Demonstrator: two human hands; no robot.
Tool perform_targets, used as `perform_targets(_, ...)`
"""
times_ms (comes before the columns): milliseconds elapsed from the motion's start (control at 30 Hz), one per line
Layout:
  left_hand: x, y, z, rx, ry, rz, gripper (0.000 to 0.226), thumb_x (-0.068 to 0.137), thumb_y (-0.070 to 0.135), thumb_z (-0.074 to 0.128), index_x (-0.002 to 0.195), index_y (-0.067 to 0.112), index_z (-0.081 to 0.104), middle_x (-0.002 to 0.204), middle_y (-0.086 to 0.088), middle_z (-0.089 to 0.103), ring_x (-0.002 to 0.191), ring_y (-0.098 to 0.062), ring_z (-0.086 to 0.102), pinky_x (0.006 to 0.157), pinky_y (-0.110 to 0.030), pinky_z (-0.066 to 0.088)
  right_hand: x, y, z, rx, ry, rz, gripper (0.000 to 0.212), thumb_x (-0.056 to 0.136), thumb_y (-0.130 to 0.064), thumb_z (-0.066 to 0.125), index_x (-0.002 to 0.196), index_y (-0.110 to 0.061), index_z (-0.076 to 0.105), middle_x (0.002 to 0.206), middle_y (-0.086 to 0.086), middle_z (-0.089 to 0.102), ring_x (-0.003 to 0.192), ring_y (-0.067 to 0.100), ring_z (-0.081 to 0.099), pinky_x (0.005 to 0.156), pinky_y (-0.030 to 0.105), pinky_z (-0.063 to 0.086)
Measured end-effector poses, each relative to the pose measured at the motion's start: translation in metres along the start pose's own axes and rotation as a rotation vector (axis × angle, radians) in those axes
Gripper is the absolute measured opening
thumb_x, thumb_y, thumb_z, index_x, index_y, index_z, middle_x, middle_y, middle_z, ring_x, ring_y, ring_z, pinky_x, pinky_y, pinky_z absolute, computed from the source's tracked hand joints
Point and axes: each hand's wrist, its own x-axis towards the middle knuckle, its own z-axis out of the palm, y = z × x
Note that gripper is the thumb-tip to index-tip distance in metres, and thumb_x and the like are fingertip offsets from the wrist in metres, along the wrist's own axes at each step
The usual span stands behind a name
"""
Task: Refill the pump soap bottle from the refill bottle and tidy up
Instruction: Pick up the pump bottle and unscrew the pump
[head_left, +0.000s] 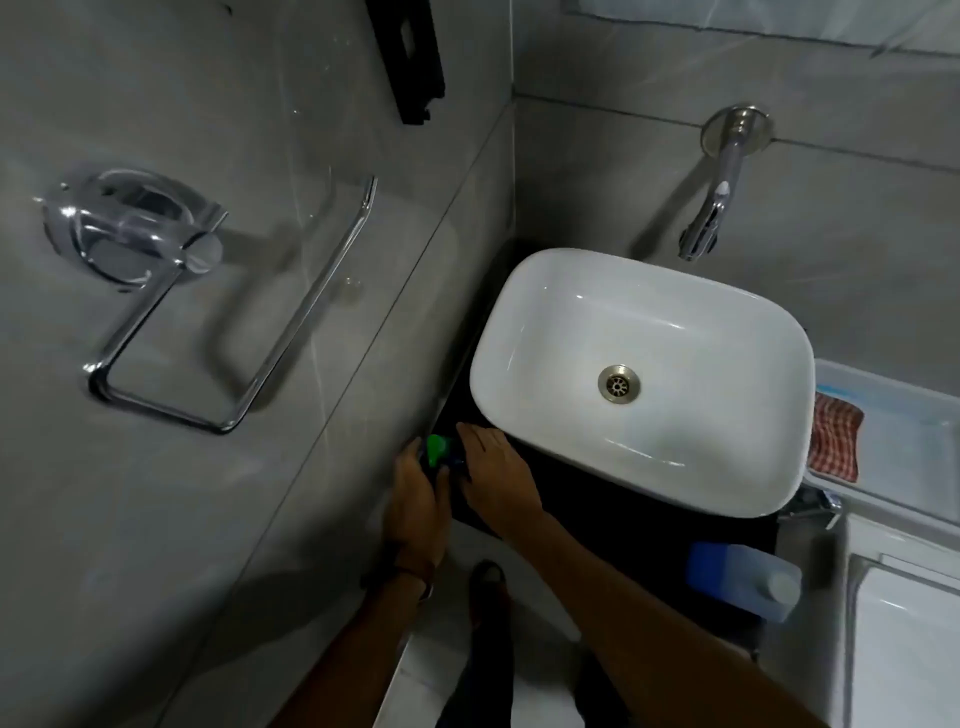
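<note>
The pump soap bottle (437, 453), seen by its green pump head, stands at the left end of the dark desk (613, 499), at about seven o'clock from the white basin (644, 374) and close against the grey tiled wall. The left hand (413, 504) curls around the bottle from the wall side, fingers wrapped on it. The right hand (493, 478) lies against the bottle's other side with fingers nearly straight, touching rather than gripping. The blue refill bottle (743, 579) lies on its side on the desk at about five o'clock from the basin, well apart from both hands. A wall tap (711, 208) hangs at twelve o'clock above the basin.
</note>
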Motion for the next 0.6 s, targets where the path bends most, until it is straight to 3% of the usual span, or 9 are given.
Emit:
perform_targets(100, 0.01, -0.005, 0.004, 0.024, 0.003, 0.013, 0.045, 0.102, 0.026, 0.05, 0.145, 0.017, 0.039, 0.138, -0.005, 0.054, 0.12, -0.022, 0.058, 0.096, -0.04, 0.053, 0.01, 0.0, 0.005, 0.125, -0.038, 0.103, 0.06, 0.102, -0.021, 0.06, 0.158, -0.01, 0.04, 0.157, 0.013, 0.049, 0.145, 0.031, 0.045, 0.117, 0.038, 0.038)
perform_targets(200, 0.016, -0.011, 0.007, 0.013, -0.013, 0.01, 0.036, 0.101, 0.027, 0.052, 0.136, 0.021, 0.047, 0.129, -0.001, 0.058, 0.113, -0.02, 0.06, 0.091, -0.033, 0.052, 0.015, -0.007, 0.0, 0.212, -0.051, 0.181, 0.046, 0.099, -0.017, 0.06, 0.145, -0.012, 0.057, 0.14, 0.015, 0.066, 0.129, 0.036, 0.061, 0.106, 0.045, 0.05)
perform_targets(333, 0.014, -0.006, 0.002, -0.009, -0.033, 0.02, 0.035, 0.099, 0.031, 0.056, 0.133, 0.023, 0.052, 0.125, 0.008, 0.057, 0.114, -0.012, 0.059, 0.086, -0.005, 0.042, 0.003, -0.013, -0.014, 0.254, 0.003, 0.201, 0.043, 0.093, -0.017, 0.064, 0.136, -0.016, 0.064, 0.127, 0.012, 0.073, 0.117, 0.036, 0.067, 0.096, 0.044, 0.055)
perform_targets(400, 0.009, 0.007, -0.005, -0.038, -0.041, 0.072, 0.038, 0.097, 0.037, 0.058, 0.133, 0.025, 0.054, 0.125, 0.012, 0.058, 0.112, -0.003, 0.056, 0.088, 0.0, 0.04, -0.01, -0.015, -0.03, 0.274, 0.074, 0.186, 0.038, 0.089, -0.021, 0.066, 0.127, -0.019, 0.069, 0.115, 0.008, 0.077, 0.107, 0.033, 0.07, 0.09, 0.043, 0.057)
perform_targets(533, -0.005, 0.049, -0.018, -0.093, -0.065, 0.193, 0.035, 0.092, 0.053, 0.061, 0.122, 0.036, 0.06, 0.116, 0.018, 0.064, 0.107, 0.002, 0.06, 0.095, -0.028, 0.052, -0.043, -0.012, -0.078, 0.274, 0.214, 0.142, 0.034, 0.084, -0.037, 0.071, 0.117, -0.027, 0.073, 0.104, -0.004, 0.08, 0.091, 0.016, 0.074, 0.082, 0.033, 0.06)
perform_targets(600, -0.015, 0.081, -0.021, -0.177, -0.091, 0.239, 0.031, 0.087, 0.059, 0.063, 0.114, 0.044, 0.061, 0.11, 0.02, 0.067, 0.106, -0.001, 0.063, 0.094, -0.033, 0.054, -0.062, -0.006, -0.105, 0.289, 0.272, 0.127, 0.036, 0.082, -0.038, 0.074, 0.118, -0.03, 0.074, 0.106, -0.009, 0.08, 0.093, 0.006, 0.073, 0.084, 0.026, 0.06)
